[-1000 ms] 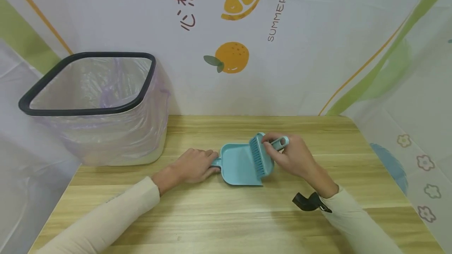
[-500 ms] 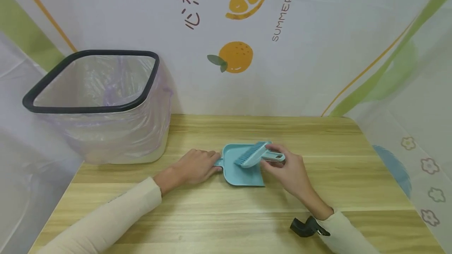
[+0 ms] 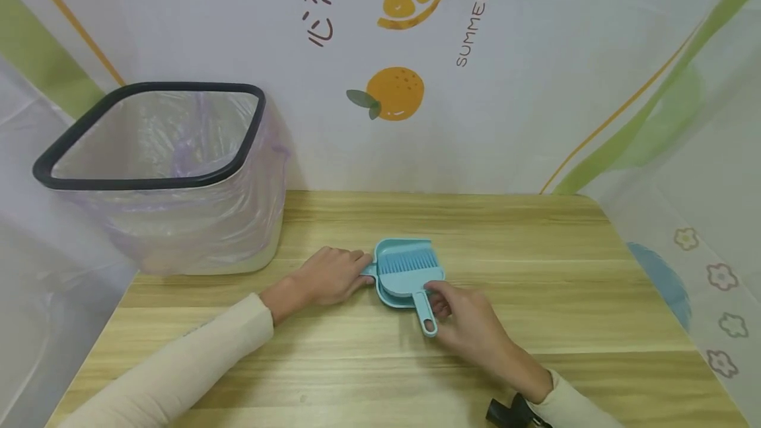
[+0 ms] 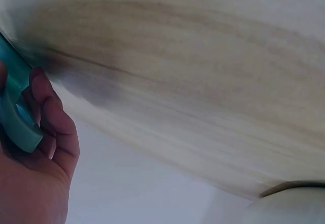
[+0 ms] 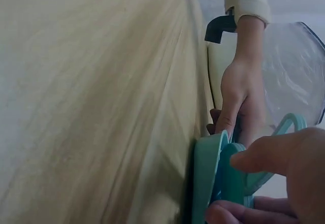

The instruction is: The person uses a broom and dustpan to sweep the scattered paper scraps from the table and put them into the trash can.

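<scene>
A light-blue dustpan (image 3: 392,245) lies on the wooden table, its handle toward the left. My left hand (image 3: 333,276) holds that handle; in the left wrist view the fingers curl around the looped handle (image 4: 20,130). Over the pan lies a matching hand brush (image 3: 407,281), bristles pointing away from me and its slotted handle toward me. My right hand (image 3: 470,322) grips the brush near the base of its handle. In the right wrist view, thumb and fingers pinch the brush (image 5: 232,183) beside the dustpan wall (image 5: 205,176). Part of the pan is hidden under the brush.
A bin with a black rim (image 3: 151,183) and a translucent purple-tinted liner (image 3: 196,223) stands at the table's back left. Behind the wooden table (image 3: 505,236) hangs a white printed curtain (image 3: 511,111). A black strap (image 3: 514,411) is on the right wrist.
My right hand has come left and toward me, turning the brush from standing at the pan's right edge to lying over the pan. The left hand and dustpan stay about where they were.
</scene>
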`<state>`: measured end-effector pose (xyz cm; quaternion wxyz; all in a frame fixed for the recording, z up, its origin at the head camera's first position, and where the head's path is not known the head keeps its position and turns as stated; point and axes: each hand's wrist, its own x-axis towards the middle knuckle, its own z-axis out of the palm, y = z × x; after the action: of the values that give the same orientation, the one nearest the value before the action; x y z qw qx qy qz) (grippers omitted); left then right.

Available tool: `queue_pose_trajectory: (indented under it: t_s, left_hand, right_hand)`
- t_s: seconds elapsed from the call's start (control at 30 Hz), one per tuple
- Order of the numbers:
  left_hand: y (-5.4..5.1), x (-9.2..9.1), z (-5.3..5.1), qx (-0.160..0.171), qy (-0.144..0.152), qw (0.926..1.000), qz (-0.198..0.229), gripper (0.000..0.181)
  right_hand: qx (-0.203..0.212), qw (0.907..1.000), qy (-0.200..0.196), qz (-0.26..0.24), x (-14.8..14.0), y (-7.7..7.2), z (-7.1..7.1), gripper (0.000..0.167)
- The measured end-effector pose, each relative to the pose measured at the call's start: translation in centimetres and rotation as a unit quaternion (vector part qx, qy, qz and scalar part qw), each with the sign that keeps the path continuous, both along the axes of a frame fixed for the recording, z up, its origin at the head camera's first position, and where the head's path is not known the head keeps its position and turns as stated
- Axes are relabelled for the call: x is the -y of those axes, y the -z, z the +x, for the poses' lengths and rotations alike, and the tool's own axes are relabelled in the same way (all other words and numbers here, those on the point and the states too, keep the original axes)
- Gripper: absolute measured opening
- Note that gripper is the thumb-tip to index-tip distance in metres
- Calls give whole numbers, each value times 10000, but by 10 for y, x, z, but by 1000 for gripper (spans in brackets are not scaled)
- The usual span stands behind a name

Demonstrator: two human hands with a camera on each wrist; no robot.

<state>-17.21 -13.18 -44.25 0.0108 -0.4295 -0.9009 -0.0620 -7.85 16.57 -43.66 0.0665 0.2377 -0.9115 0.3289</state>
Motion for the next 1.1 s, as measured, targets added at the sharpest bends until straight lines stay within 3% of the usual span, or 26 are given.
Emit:
queue_pose_trajectory:
  t_s: [0.13, 0.33, 0.7, 0.87, 1.1]
  left_hand:
    - [-1, 1, -1, -68, 43, 10000, -5, 25]
    - [-4, 2, -2, -97, -45, 9999, -117, 27]
    - [-2, 4, -7, -127, -197, 9996, -160, 34]
    - [-4, 6, -2, -75, -385, 9992, -82, 41]
    - [-15, 18, 13, -267, -666, 9970, 293, 60]
  right_hand:
    - [-356, 9982, 142, 451, 7, 2, -4, 47]
    - [-390, 9951, 153, 900, 14, 1, -11, 54]
    - [-552, 9909, -38, 1228, 15, 7, -15, 61]
    - [-600, 9893, -178, 1315, 12, 9, -15, 58]
    - [-169, 9897, -738, 1212, -5, -2, -14, 51]
